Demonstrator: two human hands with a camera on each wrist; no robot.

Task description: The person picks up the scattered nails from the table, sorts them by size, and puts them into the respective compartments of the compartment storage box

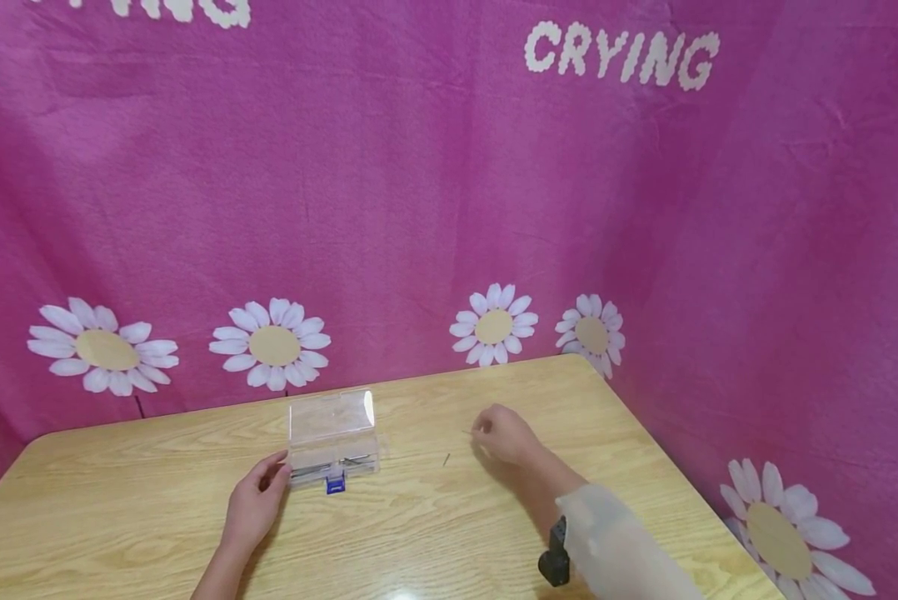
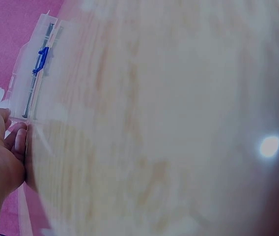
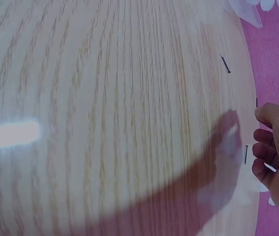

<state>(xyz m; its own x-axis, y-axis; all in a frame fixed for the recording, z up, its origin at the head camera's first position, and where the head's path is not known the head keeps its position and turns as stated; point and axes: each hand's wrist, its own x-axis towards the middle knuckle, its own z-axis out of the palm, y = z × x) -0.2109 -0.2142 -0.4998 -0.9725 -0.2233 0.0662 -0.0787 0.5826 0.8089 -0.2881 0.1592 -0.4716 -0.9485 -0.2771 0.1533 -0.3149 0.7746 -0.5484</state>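
Observation:
A clear plastic box (image 1: 316,475) with a blue latch (image 1: 335,482) stands on the table, its transparent lid (image 1: 331,418) raised. Nails lie in its compartments. My left hand (image 1: 254,504) holds the box by its left end, with thumb and fingertips at the corner. To the right, just above the tabletop, my right hand (image 1: 505,433) pinches a thin nail (image 3: 257,102) between thumb and forefinger. One loose nail (image 1: 446,459) lies between box and right hand. Below the right fingers in the right wrist view is another nail (image 3: 246,154).
The wooden table (image 1: 389,542) meets a pink curtain (image 1: 389,208) with daisies along its back and right edges. A black camera (image 1: 555,557) sits on the right wrist, by a pale sleeve (image 1: 614,542).

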